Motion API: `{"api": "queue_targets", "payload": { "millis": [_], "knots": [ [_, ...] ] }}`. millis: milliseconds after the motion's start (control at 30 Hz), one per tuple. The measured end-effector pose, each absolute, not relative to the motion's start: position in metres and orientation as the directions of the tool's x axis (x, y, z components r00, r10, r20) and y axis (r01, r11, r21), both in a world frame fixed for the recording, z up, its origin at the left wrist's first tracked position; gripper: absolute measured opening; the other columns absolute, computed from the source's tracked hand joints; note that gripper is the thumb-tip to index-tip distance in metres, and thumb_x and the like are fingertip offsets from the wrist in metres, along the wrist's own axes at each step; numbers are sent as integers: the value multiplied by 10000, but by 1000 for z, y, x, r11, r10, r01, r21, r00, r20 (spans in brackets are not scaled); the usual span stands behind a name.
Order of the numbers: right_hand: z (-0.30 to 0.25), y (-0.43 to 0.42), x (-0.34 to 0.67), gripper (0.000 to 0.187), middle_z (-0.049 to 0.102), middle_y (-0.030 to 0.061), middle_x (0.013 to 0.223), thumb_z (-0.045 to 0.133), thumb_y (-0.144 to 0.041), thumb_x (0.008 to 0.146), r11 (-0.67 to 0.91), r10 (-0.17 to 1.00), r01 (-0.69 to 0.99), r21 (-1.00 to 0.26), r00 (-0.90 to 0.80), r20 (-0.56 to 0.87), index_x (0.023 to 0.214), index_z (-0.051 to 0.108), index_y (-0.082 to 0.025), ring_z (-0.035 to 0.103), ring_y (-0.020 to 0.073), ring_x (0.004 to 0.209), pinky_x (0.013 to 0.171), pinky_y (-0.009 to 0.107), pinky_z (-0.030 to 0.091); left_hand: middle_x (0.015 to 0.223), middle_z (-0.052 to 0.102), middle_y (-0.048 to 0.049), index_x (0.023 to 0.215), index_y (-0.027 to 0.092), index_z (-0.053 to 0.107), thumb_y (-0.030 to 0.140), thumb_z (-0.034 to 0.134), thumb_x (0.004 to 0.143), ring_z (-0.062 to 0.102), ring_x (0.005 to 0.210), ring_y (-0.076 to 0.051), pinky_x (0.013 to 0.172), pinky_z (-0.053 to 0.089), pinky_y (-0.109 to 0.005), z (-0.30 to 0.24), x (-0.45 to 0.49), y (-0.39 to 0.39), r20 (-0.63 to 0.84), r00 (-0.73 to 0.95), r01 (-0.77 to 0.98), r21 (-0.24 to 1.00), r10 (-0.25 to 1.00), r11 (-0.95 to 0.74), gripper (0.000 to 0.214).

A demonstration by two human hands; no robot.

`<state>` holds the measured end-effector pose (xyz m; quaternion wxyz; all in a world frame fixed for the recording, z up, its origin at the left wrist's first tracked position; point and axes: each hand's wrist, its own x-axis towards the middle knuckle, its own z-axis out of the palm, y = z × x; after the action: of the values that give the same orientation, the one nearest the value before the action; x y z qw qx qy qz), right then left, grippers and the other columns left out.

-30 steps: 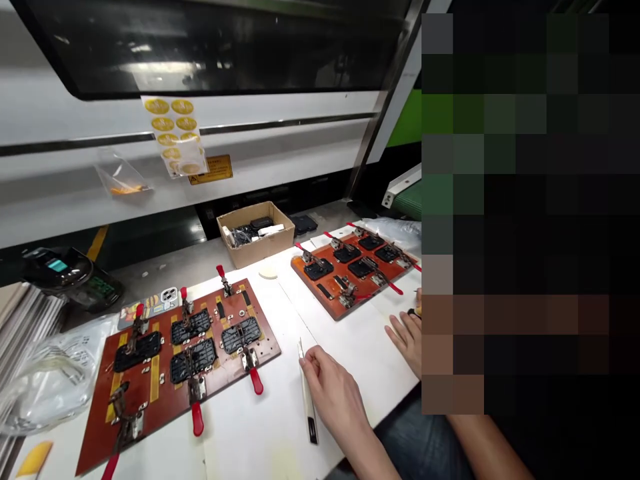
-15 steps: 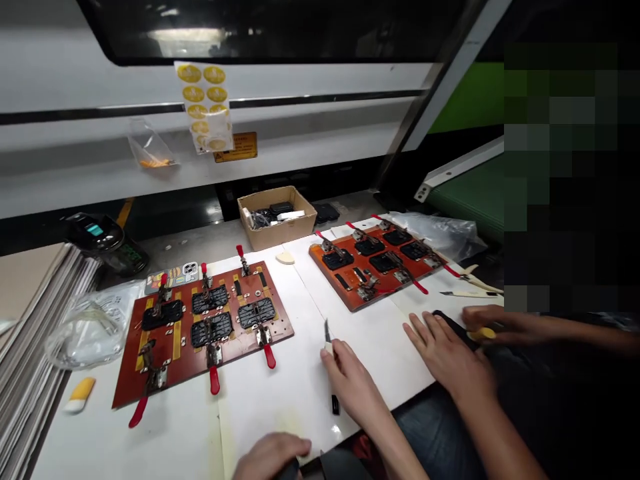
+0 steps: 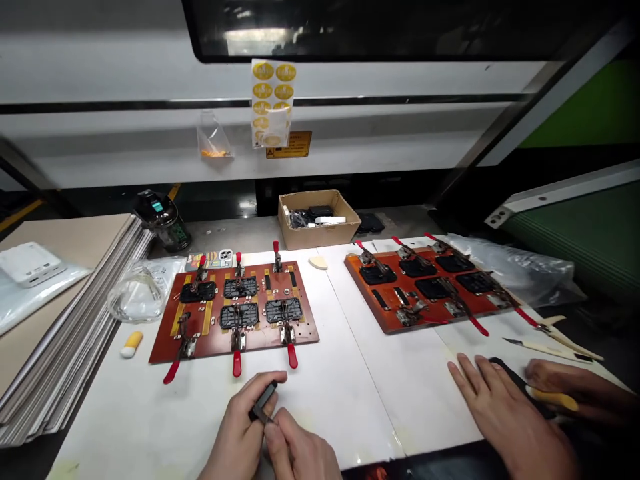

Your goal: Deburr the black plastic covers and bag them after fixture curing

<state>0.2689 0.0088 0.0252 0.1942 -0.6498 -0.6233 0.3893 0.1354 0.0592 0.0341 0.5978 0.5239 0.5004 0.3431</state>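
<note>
Near the front edge of the table, my left hand (image 3: 245, 417) grips a small black plastic part (image 3: 263, 400) between thumb and fingers. Close against it is my right hand (image 3: 303, 443), its fingers closed around a craft knife whose blade (image 3: 270, 420) meets the lower end of the part. Most of the knife's handle is hidden inside the hand. Beyond my hands lies a reddish-brown fixture board (image 3: 203, 345) with red-handled toggle clamps, which press down on several black plastic frames (image 3: 239, 315).
At right, a co-worker's hand (image 3: 505, 407) rests on a black piece; the other holds a yellow-handled tool (image 3: 555, 399). A second clamp board (image 3: 395, 325), a craft knife (image 3: 545, 348) and pliers (image 3: 575, 343) lie nearby. Behind stands a cardboard box (image 3: 320, 235). Stacked sheets (image 3: 95, 313) are left.
My right hand has brought the knife left, from over the table to the black part. My left hand has risen into fuller view with the part. The view has swung left.
</note>
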Motion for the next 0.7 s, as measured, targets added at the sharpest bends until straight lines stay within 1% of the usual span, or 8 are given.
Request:
{"api": "queue_targets", "payload": {
  "millis": [100,233,433,600,700],
  "knots": [
    [44,12,269,519,670,3,692,217,-573,1058,-62,971,648,-760,-137,-196,919,596,-247,587,174,557,537,275,270,1392,626,-92,1289,230,662,183,537,909,552,1343,-255,1122,461,-350,40,135,59,-235,280,51,972,931,230,403],
    [56,15,268,490,668,2,702,236,-533,1069,-31,971,630,-776,-163,-172,926,592,-229,593,170,567,544,267,273,1345,652,-84,1289,231,652,242,508,976,603,1253,-211,1083,460,-314,51,136,61,-229,286,131,971,930,199,344],
    [49,15,266,462,681,0,714,262,-507,1075,15,977,660,-751,-168,-128,923,597,-227,632,179,584,541,264,274,1286,660,-54,1294,263,631,267,490,1011,607,1205,-182,1034,452,-277,48,135,60,-197,300,175,973,933,149,316],
    [38,14,265,440,680,-9,677,276,-481,1080,98,985,687,-720,-170,-28,920,597,-226,619,166,526,510,262,263,1280,648,-47,1255,281,636,301,510,1012,609,1188,-188,1001,472,-272,42,132,60,-188,306,132,979,933,154,274],
    [36,15,264,437,687,-7,679,282,-477,1084,114,986,706,-699,-169,-10,913,596,-226,628,166,527,507,263,266,1243,651,-47,1234,280,634,320,507,1015,609,1176,-190,1008,469,-273,42,131,61,-183,312,128,980,932,150,256]
  ]
}}
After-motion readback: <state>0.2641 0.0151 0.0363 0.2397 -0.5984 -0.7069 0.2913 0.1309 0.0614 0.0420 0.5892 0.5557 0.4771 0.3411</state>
